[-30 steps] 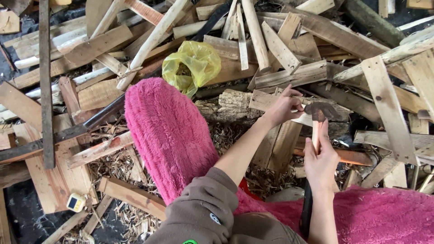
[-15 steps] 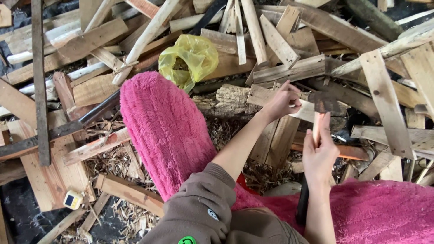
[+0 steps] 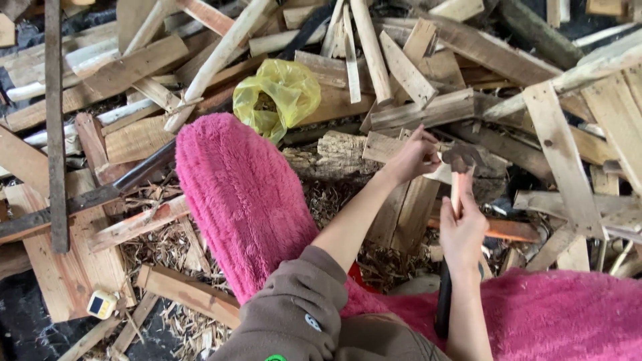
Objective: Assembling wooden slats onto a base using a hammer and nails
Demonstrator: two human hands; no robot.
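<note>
At the right of centre in the frame, over a heap of scrap boards, my left hand (image 3: 416,155) reaches out with its fingers pinched together on the top end of a small piece of wood (image 3: 457,190), steadying it so it stands roughly upright on the split log (image 3: 334,157) that lies across the pile. My right hand (image 3: 461,234) sits just below, fingers curled and clamped around a dark handle (image 3: 443,304) that runs down toward the bottom edge; its upper end seems to carry a dark metal head (image 3: 463,158) right beside my left fingertips, though I cannot tell exactly how the head meets the wood. I judge that I hold the piece from above to keep my fingers clear of the lower part while the tool rests against it. The piece itself is narrow, pale with a pinkish-orange tint, smooth on the side facing me and standing a little tilted. My legs, in fluffy pink trousers (image 3: 244,200), stretch out on both sides, the left one running up toward the middle of the frame, bracketing the log so the work stays close in front of me. A crumpled yellow plastic bag (image 3: 277,97) lies just beyond my left knee at upper centre, and wood shavings (image 3: 157,244) cover the ground at lower left, near a small yellow-and-white gadget (image 3: 101,304) on a plank.
</note>
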